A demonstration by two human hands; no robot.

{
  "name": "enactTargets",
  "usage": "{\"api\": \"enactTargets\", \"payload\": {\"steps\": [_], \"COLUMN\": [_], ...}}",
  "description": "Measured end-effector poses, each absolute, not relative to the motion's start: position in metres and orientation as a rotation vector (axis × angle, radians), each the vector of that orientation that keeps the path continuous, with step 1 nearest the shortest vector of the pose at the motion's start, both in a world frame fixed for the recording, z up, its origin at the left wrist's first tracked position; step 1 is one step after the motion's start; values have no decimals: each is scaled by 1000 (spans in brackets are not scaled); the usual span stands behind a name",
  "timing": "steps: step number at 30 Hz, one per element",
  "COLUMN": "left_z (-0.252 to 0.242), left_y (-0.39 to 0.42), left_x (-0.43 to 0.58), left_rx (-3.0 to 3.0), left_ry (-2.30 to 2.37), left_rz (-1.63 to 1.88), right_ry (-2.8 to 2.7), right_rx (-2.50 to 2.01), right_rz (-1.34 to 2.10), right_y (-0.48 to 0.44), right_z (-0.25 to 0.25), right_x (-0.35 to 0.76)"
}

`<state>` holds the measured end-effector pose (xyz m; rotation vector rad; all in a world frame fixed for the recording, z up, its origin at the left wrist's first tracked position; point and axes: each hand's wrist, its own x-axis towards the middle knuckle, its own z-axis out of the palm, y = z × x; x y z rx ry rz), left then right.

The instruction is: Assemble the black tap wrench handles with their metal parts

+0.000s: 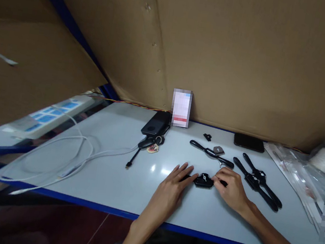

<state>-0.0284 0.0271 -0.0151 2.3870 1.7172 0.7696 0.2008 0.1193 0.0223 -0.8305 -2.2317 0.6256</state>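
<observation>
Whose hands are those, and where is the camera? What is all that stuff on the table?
The camera sits on a person's head and looks down, so you see that person's own two hands. The left hand lies flat, with its fingers on one end of a black tool that has two handles. The right hand seems to pinch the other end. The tool lies on a white table. A similar tool lies just behind it, and two more lie to the right. There is also a power bank, keys, a white cable, a phone and plastic bags. A cardboard wall stands behind.
</observation>
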Motion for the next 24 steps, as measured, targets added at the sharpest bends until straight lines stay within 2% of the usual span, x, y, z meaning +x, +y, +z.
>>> {"api": "enactTargets", "payload": {"steps": [7, 14, 24], "left_z": [-19, -17, -16], "left_y": [28, 27, 27], "left_x": [-28, -25, -26], "left_rx": [2399, 2397, 2374], "left_ry": [1724, 1745, 1731], "left_rz": [767, 768, 762], "right_ry": [-2226, -2471, -2423], "right_rx": [-789, -604, -583], "right_rz": [575, 463, 431], "right_y": [118, 118, 114], "right_z": [28, 36, 33], "right_x": [202, 200, 200]}}
